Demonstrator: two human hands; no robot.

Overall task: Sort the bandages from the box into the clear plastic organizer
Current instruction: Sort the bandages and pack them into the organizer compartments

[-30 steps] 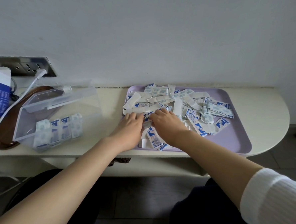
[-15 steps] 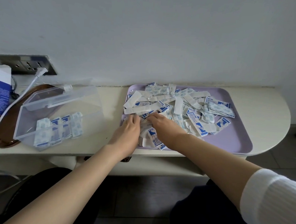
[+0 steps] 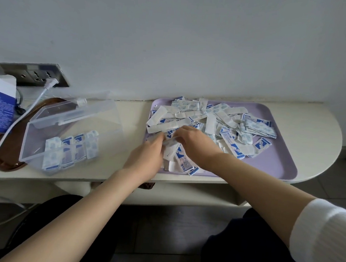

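Head view, looking down over a cream table set against a grey wall. A lavender tray sat on the right half of the table, carrying a loose heap of bandages in white and blue wrappers, thickest at its far and left parts. Both hands worked at the tray's near left corner, close together. Left hand lay knuckles up with fingers curled around a small bunch of the bandages between the two hands. Right hand reached in from the right, fingers bent down over the same bunch; fingertips were buried in wrappers, so I could not tell whether it pinched anything. A white sleeve was pushed up on the right forearm. Left of the tray, well apart from it, the clear plastic organizer stood with its lid swung back; a row of sorted bandages stood upright at its near side. The blue and white box stood at the far left edge, flap up. A white cable ran from a wall socket across a brown tray beneath the organizer's left end.
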